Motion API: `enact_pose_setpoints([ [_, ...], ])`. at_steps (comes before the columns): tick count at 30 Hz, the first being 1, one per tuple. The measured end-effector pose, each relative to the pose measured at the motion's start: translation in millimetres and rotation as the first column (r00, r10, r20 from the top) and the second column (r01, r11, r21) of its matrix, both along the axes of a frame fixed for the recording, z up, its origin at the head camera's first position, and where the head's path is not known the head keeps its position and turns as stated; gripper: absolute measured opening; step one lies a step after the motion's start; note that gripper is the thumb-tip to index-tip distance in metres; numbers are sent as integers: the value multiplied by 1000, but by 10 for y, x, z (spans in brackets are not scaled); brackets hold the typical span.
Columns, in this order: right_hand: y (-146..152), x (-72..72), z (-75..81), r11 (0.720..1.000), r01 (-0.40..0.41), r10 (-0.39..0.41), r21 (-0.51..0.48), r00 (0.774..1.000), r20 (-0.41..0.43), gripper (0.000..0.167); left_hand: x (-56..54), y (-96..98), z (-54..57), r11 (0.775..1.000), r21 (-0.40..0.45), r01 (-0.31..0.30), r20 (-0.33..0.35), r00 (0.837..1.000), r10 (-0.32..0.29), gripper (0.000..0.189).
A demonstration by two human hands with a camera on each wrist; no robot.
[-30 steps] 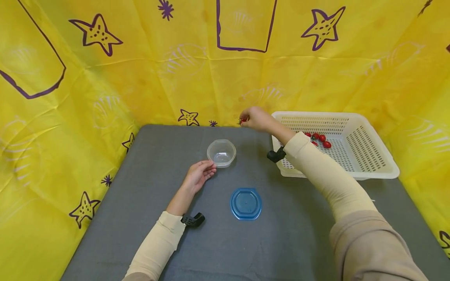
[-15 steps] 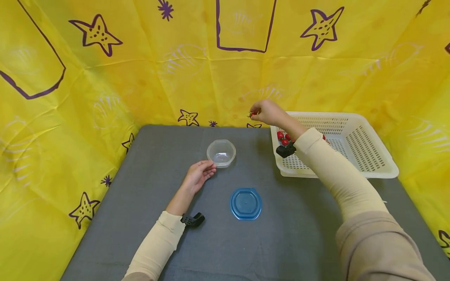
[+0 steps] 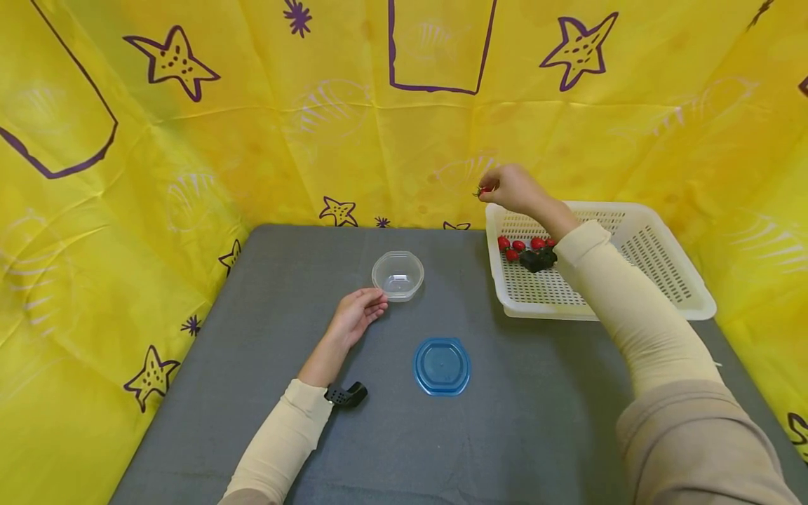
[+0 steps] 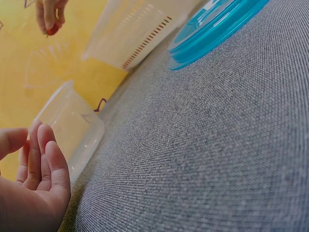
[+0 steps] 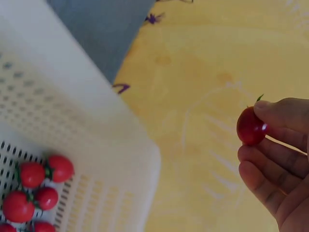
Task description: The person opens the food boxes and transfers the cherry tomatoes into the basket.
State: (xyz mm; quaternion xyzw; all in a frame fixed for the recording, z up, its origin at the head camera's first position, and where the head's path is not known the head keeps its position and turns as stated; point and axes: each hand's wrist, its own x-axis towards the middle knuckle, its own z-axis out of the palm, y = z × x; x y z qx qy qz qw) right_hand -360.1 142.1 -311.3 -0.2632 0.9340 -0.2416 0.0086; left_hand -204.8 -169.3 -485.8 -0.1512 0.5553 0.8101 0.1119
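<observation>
A cherry tomato (image 5: 249,126) with a green stem is pinched between thumb and fingers of my right hand (image 3: 516,189). That hand is raised above the far left corner of a white perforated plastic basket (image 3: 684,308). Inside the basket lie several more cherry tomatoes (image 5: 18,207), partly hidden by the wrist camera in the head view. My left hand (image 3: 355,315) holds the near-left rim of a clear plastic container (image 3: 398,275) between thumb and fingers. The container stands upright on the table, and no tomato shows inside it. A blue lid (image 3: 442,366) lies flat in front of it.
The grey cloth-covered table (image 3: 252,351) carries the container, lid and basket. A yellow patterned curtain (image 3: 353,140) hangs behind and along both sides. The basket's raised walls stand at the back right, with the right forearm reaching over them.
My right hand has moved right and slightly upward, carrying the tomato from near the container to over the basket's corner. The left hand, container and lid have stayed put.
</observation>
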Motion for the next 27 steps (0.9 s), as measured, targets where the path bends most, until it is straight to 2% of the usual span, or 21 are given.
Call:
enact_pose_setpoints([
  [9, 308, -73, -42, 996, 89, -89, -13, 995, 39, 27, 0, -3, 9, 1000, -5, -15, 12, 1000, 15, 10],
  [13, 456, -91, -85, 991, 133, -132, -11, 989, 65, 32, 3, -8, 9, 1000, -22, -1, 15, 1000, 2, 7],
  [18, 628, -98, -144, 983, 184, -183, 1, 977, 110, 35, -3, -9, 3, 1000, -28, 0, 18, 1000, 1, 8],
  [23, 819, -110, -255, 973, 230, -230, 13, 966, 115, 35, -7, -15, 3, 1000, -16, -7, 23, 1000, 8, 6],
  [27, 982, -92, -347, 960, 278, -280, 29, 949, 145, 37, -9, -19, -6, 1000, -3, -9, 22, 1000, 9, 8],
])
